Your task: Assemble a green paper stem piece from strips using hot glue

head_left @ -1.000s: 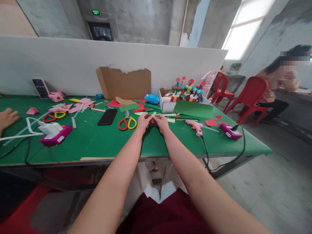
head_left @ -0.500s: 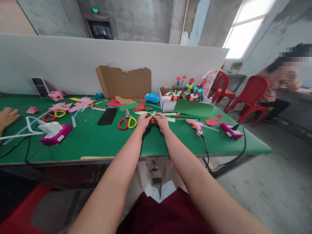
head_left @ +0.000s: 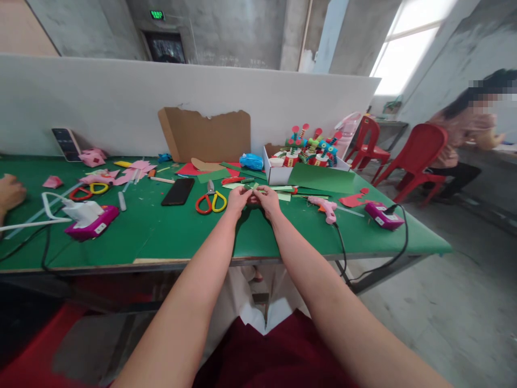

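My left hand (head_left: 238,200) and my right hand (head_left: 267,201) meet above the green table, fingertips pinched together on small green paper strips (head_left: 255,186). Fingers hide most of the strips, so their exact shape cannot be made out. Scissors (head_left: 210,198) with one red and one yellow handle lie just left of my left hand. Behind my hands are a red-handled tool (head_left: 233,180) and a dark green coil of paper (head_left: 247,181). Pale green paper pieces (head_left: 284,197) lie beside my right hand. Farther right rests a pink glue gun (head_left: 324,208).
A white box (head_left: 278,173) of colourful paper figures stands at the back, with a green sheet (head_left: 321,179) leaning on it. A black phone (head_left: 178,192) lies left. Purple power strips (head_left: 92,223) sit at both sides. Another person's hand (head_left: 11,192) rests at the left edge.
My hands stay together in nearly the same place, with slight finger movement on the green strips. The other person's hand at the left has shifted a little outward.
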The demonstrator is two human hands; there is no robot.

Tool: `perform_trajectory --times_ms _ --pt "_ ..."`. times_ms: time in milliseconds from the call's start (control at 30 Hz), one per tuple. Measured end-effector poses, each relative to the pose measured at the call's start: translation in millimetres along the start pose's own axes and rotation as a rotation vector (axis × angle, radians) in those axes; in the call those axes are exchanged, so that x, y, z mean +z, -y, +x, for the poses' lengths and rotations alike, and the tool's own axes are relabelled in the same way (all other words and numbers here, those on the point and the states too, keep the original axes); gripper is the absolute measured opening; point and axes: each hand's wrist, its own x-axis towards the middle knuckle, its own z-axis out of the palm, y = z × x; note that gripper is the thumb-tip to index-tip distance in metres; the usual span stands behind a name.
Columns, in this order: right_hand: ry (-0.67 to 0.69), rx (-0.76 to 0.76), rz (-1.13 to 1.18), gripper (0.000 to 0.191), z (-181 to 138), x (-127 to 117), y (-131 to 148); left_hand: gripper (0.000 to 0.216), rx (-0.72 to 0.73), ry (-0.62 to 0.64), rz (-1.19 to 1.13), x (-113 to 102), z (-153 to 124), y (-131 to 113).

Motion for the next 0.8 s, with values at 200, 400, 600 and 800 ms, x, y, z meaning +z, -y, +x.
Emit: perform_trajectory --times_ms 200,400,600,800 --pt "-0.02 -0.003 0.005 0.016 -0.4 -0.4 -0.3 0.029 0.009 0.018 0.03 -0.2 -1.7 -2.0" --pt "-0.007 0.027 0.027 0.018 0.7 -0.8 -2.1 0.026 0.025 -0.006 0.042 -1.3 2.6 4.5" --pt "-0.004 0.043 0.008 0.018 1.3 -0.7 -2.8 0.024 0.053 -0.043 0.068 -1.1 5.0 7.1" --pt "-0.002 0.044 0.0 0.015 0.7 -0.4 -2.1 0.03 0.04 -0.045 0.047 1.3 1.7 3.5"
